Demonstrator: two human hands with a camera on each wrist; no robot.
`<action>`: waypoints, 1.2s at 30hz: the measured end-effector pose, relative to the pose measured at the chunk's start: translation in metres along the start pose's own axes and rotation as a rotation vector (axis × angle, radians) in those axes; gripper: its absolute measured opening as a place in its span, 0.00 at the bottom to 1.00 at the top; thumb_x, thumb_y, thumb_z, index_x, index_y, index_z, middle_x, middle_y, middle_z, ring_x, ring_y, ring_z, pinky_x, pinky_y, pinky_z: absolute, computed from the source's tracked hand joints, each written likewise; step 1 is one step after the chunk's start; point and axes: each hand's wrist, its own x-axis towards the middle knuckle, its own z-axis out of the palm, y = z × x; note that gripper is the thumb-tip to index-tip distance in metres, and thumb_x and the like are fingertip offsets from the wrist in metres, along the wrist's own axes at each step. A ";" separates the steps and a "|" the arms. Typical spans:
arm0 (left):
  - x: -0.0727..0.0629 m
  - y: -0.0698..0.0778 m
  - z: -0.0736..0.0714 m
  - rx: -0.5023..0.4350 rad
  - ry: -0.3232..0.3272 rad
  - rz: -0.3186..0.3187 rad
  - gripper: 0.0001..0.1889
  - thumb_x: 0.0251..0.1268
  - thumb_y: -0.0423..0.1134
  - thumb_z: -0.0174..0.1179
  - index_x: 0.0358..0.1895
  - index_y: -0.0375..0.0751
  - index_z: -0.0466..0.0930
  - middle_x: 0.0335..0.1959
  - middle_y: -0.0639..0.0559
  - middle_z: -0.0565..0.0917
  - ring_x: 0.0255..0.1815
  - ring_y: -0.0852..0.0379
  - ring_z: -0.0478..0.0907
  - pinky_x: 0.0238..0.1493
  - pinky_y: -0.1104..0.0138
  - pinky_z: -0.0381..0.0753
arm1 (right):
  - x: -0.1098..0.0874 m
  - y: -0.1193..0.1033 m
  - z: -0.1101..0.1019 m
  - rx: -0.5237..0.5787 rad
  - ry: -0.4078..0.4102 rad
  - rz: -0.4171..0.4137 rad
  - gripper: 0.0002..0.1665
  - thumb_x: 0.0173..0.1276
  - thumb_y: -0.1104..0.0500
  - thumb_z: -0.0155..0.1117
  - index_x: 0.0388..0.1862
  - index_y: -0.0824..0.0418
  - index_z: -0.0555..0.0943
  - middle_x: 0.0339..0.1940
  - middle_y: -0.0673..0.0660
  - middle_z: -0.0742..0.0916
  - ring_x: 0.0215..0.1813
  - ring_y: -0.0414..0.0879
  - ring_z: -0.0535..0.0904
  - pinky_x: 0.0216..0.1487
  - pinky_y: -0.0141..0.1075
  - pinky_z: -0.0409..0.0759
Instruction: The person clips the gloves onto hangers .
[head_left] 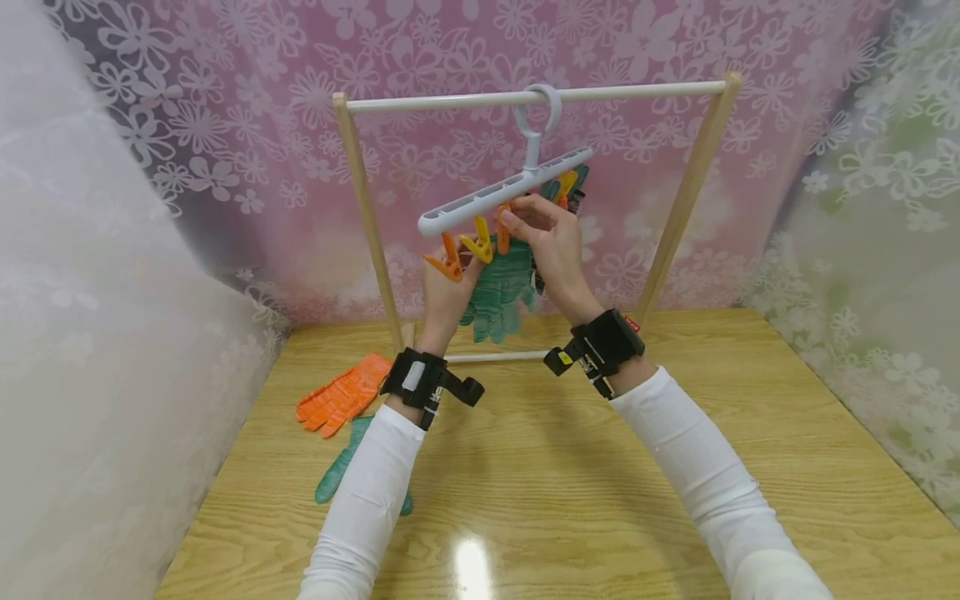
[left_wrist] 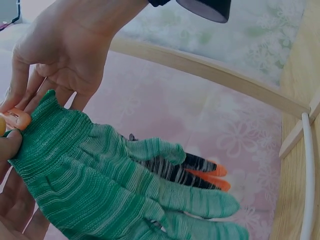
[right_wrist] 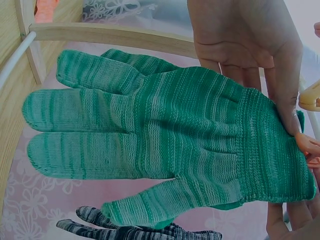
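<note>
The left hand (head_left: 446, 293) pinches a striped green knitted glove (head_left: 502, 283) by its cuff (left_wrist: 52, 132), hanging below the fingertips; the right hand (head_left: 557, 250) pinches an orange plastic clip (head_left: 503, 234) there. Clipping seems the step; next, the clip should bite securely.

Fingers (left_wrist: 10, 144) pinch a green striped glove (left_wrist: 107, 177) beside an orange clip (left_wrist: 21, 119).

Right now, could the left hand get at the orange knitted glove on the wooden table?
Probably yes, after letting go: the left hand holds the cuff of a raised green striped knitted glove, but the orange glove lies on the table to the left, with nothing seen on top.
</note>
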 end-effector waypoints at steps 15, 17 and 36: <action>0.001 0.002 0.008 -0.120 0.090 -0.080 0.08 0.69 0.29 0.65 0.42 0.24 0.86 0.31 0.38 0.84 0.31 0.66 0.73 0.35 0.72 0.72 | -0.003 0.001 -0.003 -0.004 -0.016 -0.022 0.15 0.72 0.60 0.69 0.53 0.66 0.84 0.39 0.45 0.87 0.47 0.42 0.83 0.58 0.40 0.81; 0.001 0.002 0.008 -0.134 0.083 -0.094 0.08 0.70 0.30 0.64 0.41 0.24 0.86 0.34 0.37 0.85 0.34 0.64 0.77 0.37 0.72 0.75 | -0.003 0.002 -0.004 -0.021 -0.035 -0.037 0.17 0.71 0.61 0.69 0.56 0.66 0.83 0.41 0.46 0.87 0.47 0.42 0.83 0.58 0.40 0.81; -0.005 -0.012 0.009 -0.046 -0.078 -0.040 0.13 0.70 0.32 0.64 0.52 0.25 0.81 0.47 0.31 0.85 0.50 0.39 0.83 0.55 0.59 0.84 | -0.010 0.012 -0.016 -0.055 -0.128 -0.070 0.26 0.73 0.64 0.65 0.69 0.65 0.75 0.56 0.63 0.84 0.55 0.49 0.82 0.60 0.40 0.80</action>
